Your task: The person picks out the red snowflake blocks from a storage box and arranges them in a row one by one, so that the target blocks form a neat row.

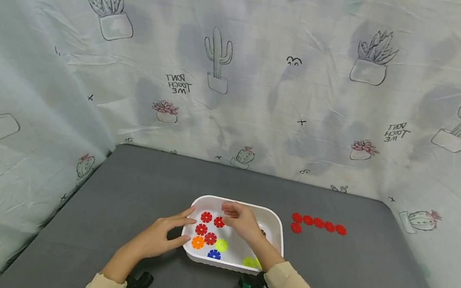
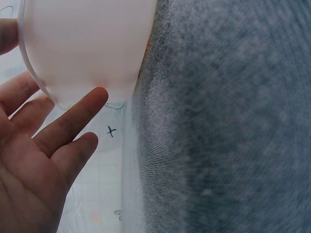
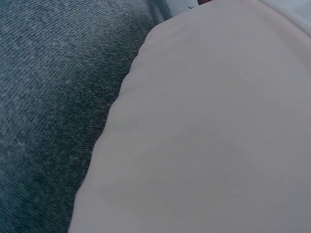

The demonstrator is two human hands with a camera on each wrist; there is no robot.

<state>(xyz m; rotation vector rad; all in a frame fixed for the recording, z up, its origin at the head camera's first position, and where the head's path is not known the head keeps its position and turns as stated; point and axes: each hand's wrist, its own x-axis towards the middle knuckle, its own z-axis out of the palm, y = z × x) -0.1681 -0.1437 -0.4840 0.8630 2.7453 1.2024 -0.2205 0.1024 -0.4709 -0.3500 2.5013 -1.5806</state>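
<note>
A white plastic tray (image 1: 235, 266) stands on the table with notched plastic discs lying in it. Several are red, such as the red disc (image 1: 210, 238); near them lie an orange disc (image 1: 197, 242), a blue disc (image 1: 214, 254) and a yellow-green disc (image 1: 221, 245). My left hand (image 1: 157, 236) touches the tray's left rim with spread, fairly straight fingers; the left wrist view shows two fingers before its outer wall. My right hand (image 1: 242, 221) reaches into the tray, fingers bent above a red disc (image 1: 219, 222). I cannot tell whether its fingertips hold anything.
To the right of the tray, several red discs (image 1: 318, 223) lie in a row on the grey table (image 1: 155, 173), with one more red disc (image 1: 296, 228) below the row's left end. A patterned curtain (image 1: 255, 93) encloses the back and sides.
</note>
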